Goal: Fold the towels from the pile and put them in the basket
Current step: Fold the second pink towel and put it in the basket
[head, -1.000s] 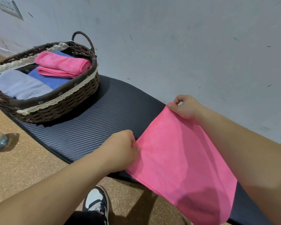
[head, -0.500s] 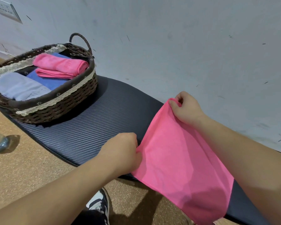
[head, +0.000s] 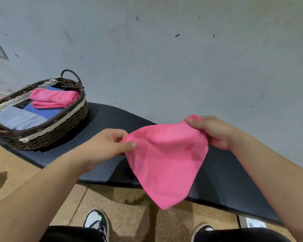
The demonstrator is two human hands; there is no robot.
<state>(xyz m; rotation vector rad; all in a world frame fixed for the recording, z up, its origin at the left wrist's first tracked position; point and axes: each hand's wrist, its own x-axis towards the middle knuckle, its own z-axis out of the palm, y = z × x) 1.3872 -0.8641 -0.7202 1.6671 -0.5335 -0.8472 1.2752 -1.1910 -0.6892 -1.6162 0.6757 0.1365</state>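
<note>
above the dark bench (head: 101, 123) the person held a pink towel (head: 166, 159) in the air. the left hand (head: 103, 145) pinched its near corner between thumb and fingers, and the right hand (head: 215, 131) gripped the far corner, so the cloth hung in a point toward the floor (head: 122, 201). off to the left, the wicker basket (head: 59, 131) sat on the bench with a folded pink towel (head: 54, 99), a blue one (head: 44, 110) and a pale one (head: 17, 118) inside.

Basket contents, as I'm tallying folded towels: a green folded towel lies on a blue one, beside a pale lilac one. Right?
No. The head view shows the folded towel on top in the basket is pink, not green. It does lie on the blue towel, beside the pale lilac towel.
</note>
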